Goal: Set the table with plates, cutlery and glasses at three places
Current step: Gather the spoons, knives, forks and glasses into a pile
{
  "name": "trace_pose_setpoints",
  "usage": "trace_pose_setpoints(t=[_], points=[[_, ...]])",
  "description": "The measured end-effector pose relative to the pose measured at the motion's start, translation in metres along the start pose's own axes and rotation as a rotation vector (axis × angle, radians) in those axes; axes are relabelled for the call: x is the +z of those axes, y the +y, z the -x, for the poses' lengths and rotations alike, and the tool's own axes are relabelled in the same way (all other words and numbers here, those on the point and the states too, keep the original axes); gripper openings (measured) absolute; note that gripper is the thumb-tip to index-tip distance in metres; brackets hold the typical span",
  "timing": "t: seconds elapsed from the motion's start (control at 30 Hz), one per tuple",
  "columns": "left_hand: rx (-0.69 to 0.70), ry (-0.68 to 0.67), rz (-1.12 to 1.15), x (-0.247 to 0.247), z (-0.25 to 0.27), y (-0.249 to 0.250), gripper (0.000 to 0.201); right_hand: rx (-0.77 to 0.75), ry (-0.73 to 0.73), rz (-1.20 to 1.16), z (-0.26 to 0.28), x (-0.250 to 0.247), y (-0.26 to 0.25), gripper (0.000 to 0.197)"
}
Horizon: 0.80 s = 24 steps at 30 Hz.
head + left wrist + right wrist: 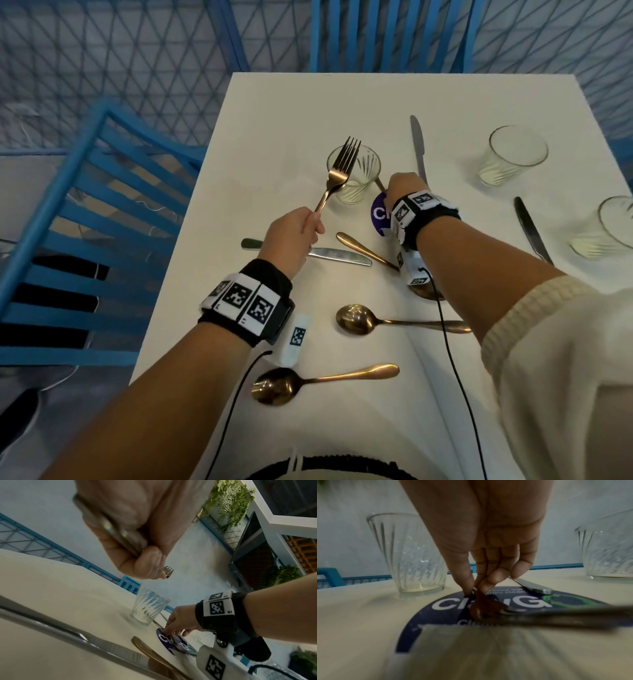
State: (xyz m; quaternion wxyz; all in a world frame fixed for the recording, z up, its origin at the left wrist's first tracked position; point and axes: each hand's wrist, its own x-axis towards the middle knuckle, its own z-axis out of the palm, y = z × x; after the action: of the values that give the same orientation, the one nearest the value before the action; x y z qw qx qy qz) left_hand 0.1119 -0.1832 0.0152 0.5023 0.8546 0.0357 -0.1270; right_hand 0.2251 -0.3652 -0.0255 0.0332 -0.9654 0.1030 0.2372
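Observation:
My left hand [313, 224] grips the handle of a bronze fork [339, 168] and holds it lifted, tines up over a ribbed glass [354, 171]. In the left wrist view the left hand [142, 557] curls round that fork's handle [113, 530]. My right hand [397, 190] reaches down onto a round purple coaster [378, 214]. Its fingertips [471, 586] pinch a second bronze fork [488, 605] lying on the coaster [447, 616]. Two more glasses [517, 154] [609, 226] stand at the right. No plate is in view.
On the white table [274, 113] lie three knives [418, 147] [531, 229] [335, 255] and three bronze spoons [356, 318] [281, 385] [363, 246]. Blue chairs stand at the left [85, 222] and far side [394, 34]. Wrist cables trail over the near edge.

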Motion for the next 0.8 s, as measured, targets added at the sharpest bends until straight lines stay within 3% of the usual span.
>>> trace_pose_setpoints(t=[0.1,0.2,0.3,0.43,0.7,0.8], points=[[0.044,-0.013,-0.029,0.003,-0.003,0.001,0.028,0.016,-0.072,-0.040,-0.008,0.003,0.006,0.044],[0.093,-0.020,-0.037,0.007,-0.001,0.006,0.026,0.067,-0.040,-0.072,-0.008,0.002,0.019,0.059],[0.182,0.001,-0.109,0.011,0.006,0.016,0.024,0.060,0.074,-0.118,0.012,-0.017,0.032,0.038],[0.293,0.008,-0.196,0.020,0.020,0.044,0.023,0.062,0.193,-0.142,0.033,-0.038,0.060,0.028],[0.517,0.138,-0.351,0.058,0.032,0.091,0.029,-0.225,0.378,-0.007,0.107,-0.057,0.097,0.022],[0.440,0.049,-0.390,0.074,0.038,0.102,0.035,-0.354,0.366,0.017,0.135,-0.053,0.103,0.019]])
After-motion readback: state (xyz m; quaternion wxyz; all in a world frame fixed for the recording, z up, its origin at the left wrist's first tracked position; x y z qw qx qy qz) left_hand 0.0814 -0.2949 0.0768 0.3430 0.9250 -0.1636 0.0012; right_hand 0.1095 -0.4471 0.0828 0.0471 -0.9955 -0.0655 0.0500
